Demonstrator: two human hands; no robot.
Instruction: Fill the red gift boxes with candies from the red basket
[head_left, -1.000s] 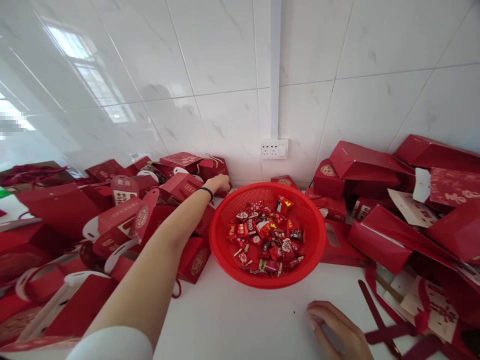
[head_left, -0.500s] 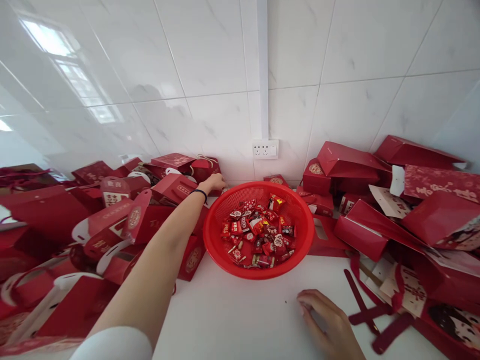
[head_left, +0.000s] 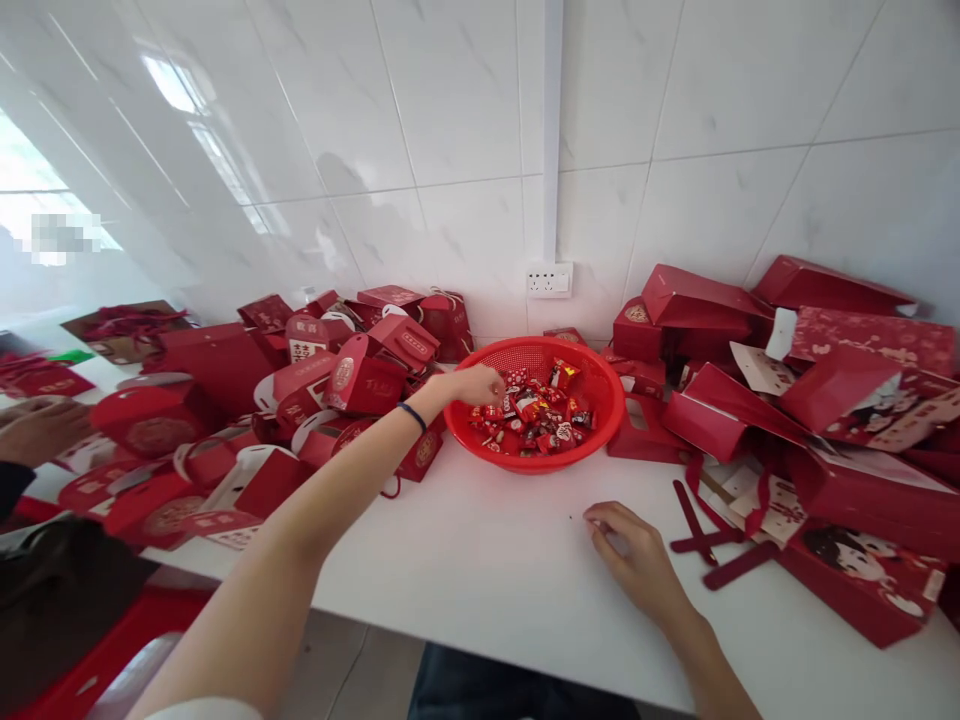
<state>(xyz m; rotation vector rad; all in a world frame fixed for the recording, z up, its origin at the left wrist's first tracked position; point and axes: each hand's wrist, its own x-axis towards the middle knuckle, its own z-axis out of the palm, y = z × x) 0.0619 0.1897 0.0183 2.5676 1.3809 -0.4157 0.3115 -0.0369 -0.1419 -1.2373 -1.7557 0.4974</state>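
While many boxes (head_left: 365, 375) stand folded up, loose candies (head_left: 561, 434) are left in the basket (head_left: 536, 462); the left hand (head_left: 480, 385) curls over them, its grip unclear, and the right hand (head_left: 637, 555) rests seemingly empty on the table (head_left: 480, 550), thumb apart from fingers.

A round, bright red plastic basket (head_left: 534, 463) with perforated sides sits upright on the white counter (head_left: 465, 540), its wide rim uncovered at the front. Inside, small wrapped sweets (head_left: 555, 437) lie jumbled in a loose, shallow heap, mostly red with pale markings; one at the back (head_left: 564, 374) shows yellow. Their lettering is too small to read.
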